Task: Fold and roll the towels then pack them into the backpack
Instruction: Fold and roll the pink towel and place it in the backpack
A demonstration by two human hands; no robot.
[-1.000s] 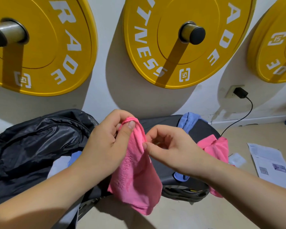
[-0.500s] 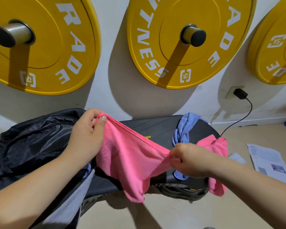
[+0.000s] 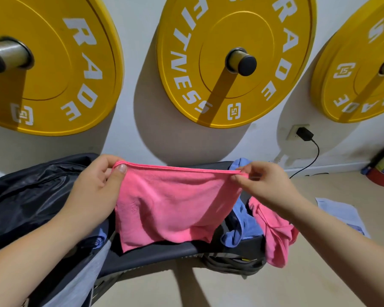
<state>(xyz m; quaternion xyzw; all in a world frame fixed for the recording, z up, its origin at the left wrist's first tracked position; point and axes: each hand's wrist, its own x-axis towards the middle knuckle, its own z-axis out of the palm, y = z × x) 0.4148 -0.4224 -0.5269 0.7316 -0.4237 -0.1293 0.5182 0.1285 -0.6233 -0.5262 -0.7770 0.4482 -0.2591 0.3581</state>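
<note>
— Pink cloth, pulled flat between both hands: that's the towel, right?

— Yes. The left hand pinches its upper left corner, thumb on the front face. The right hand pinches the upper right corner between thumb and fingertips. Both are clamped on the towel, well apart, so the top hem runs nearly straight from one to the other.

— And the rest of it?

— It hangs loose below the hands, the lower edge uneven, in front of a dark bench.

— Where's the backpack?

— Left of the left hand and under that forearm: a black backpack, slumped on the bench end, with a grey panel showing near the wrist.

— Other towels?

— Below the right hand, a blue towel lies crumpled on the bench, part of it peeking up behind the fingers. Just right of it, under the right forearm, a second pink towel drapes over the bench end.

— Anything past the hands?

— Three yellow plates on wall pegs above them, and a paper on the floor to the right of the right arm.
</note>
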